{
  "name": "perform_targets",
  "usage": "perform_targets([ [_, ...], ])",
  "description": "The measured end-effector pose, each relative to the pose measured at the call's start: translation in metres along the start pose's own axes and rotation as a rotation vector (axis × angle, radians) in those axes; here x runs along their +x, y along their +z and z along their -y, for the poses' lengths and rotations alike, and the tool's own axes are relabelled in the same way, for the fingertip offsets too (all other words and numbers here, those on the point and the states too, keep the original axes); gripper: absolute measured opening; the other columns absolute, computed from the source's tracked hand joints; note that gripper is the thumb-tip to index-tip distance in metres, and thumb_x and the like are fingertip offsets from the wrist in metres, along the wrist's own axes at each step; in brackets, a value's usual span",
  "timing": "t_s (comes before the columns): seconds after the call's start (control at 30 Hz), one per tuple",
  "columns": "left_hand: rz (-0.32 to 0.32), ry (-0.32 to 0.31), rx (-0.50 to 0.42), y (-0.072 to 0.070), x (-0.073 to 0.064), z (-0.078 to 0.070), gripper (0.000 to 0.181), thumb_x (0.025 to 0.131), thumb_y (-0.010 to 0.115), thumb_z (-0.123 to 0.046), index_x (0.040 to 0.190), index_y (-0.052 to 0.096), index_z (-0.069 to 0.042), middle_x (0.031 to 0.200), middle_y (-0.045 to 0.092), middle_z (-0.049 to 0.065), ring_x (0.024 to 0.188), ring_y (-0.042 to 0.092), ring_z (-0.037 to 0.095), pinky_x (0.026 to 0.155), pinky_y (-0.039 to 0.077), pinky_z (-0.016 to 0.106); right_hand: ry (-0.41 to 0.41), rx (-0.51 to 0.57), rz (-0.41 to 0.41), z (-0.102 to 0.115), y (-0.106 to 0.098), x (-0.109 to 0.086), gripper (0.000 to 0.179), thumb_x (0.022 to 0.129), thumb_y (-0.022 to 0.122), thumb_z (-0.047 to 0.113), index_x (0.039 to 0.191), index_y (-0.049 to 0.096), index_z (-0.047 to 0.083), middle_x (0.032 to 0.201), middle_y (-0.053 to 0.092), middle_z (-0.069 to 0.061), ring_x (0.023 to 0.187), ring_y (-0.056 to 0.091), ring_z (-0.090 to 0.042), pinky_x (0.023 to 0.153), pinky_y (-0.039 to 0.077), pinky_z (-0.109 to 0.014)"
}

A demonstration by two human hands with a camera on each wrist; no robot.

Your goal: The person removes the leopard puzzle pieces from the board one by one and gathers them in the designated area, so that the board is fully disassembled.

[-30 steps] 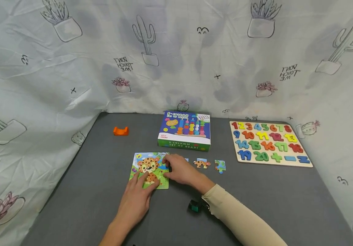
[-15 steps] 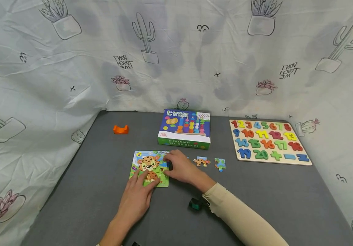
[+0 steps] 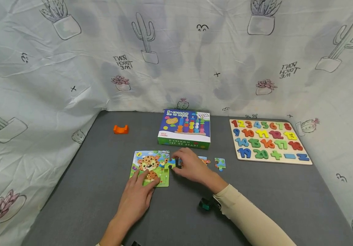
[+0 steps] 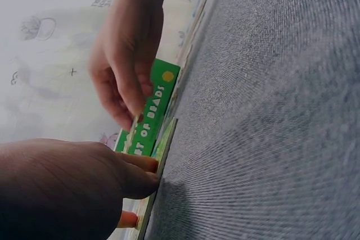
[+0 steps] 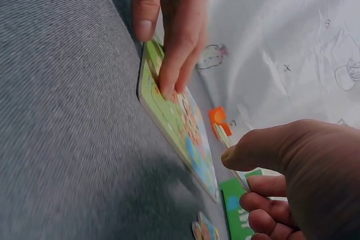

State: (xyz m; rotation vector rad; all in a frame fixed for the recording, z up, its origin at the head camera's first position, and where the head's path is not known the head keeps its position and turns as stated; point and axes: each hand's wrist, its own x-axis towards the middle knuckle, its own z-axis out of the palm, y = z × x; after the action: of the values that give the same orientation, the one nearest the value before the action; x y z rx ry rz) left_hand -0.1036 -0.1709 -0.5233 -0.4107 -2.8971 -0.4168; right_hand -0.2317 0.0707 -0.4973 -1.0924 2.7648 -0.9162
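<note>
A leopard jigsaw puzzle board [image 3: 136,166] lies flat on the grey table. My left hand [image 3: 135,196] rests on its lower part with fingers spread, the fingertips over the leopard's body. Just off the board's right side, my right hand [image 3: 193,167] pinches a puzzle piece [image 3: 171,163] between thumb and fingers. In the right wrist view that piece [image 5: 223,136] is tilted up on edge, raised above the board [image 5: 169,117]. Two loose puzzle pieces lie to the right: a blue-green one [image 3: 220,164] in plain sight and a spotted one [image 3: 205,160] partly behind my right hand.
A bead-set box [image 3: 184,131] stands behind the puzzle board. To the right lies a wooden number board [image 3: 274,162] with coloured numerals. An orange curved block [image 3: 121,130] sits at back left. Patterned cloth [image 3: 176,68] hangs around the table.
My right hand has moved right from the board's right edge, and a puzzle piece now shows between its fingers. My left hand has stayed on the board.
</note>
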Motion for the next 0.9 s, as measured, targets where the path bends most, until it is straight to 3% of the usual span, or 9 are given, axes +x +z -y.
perform_targets([
  [0.33,-0.003,0.018,0.000,-0.001,0.000,0.001,0.038,0.099,0.081,-0.013,0.134,0.079,-0.026,0.151,0.057,0.024,0.146,0.044,0.057,0.114,0.042,0.069,0.039,-0.006,-0.014,-0.008,-0.016,-0.027,0.039,0.093,0.088,0.018,0.127,0.075,0.005,0.116,0.068,-0.005,0.107,0.062,-0.023,0.091,0.057,-0.046],
  [0.53,-0.025,0.023,-0.007,-0.001,0.000,0.002,0.039,0.098,0.082,-0.013,0.135,0.079,-0.025,0.150,0.057,0.025,0.145,0.045,0.057,0.113,0.043,0.070,0.062,-0.002,-0.046,-0.012,-0.027,-0.044,0.039,0.092,0.089,0.017,0.126,0.075,0.006,0.118,0.068,-0.004,0.109,0.062,-0.023,0.093,0.058,-0.047],
  [0.9,-0.010,0.013,-0.005,-0.002,0.000,0.000,0.039,0.098,0.082,-0.014,0.135,0.079,-0.026,0.151,0.057,0.024,0.145,0.045,0.056,0.113,0.043,0.069,0.126,-0.024,-0.109,-0.023,-0.050,-0.083,0.041,0.088,0.093,0.012,0.125,0.076,0.007,0.118,0.067,-0.004,0.109,0.064,-0.024,0.090,0.059,-0.049],
])
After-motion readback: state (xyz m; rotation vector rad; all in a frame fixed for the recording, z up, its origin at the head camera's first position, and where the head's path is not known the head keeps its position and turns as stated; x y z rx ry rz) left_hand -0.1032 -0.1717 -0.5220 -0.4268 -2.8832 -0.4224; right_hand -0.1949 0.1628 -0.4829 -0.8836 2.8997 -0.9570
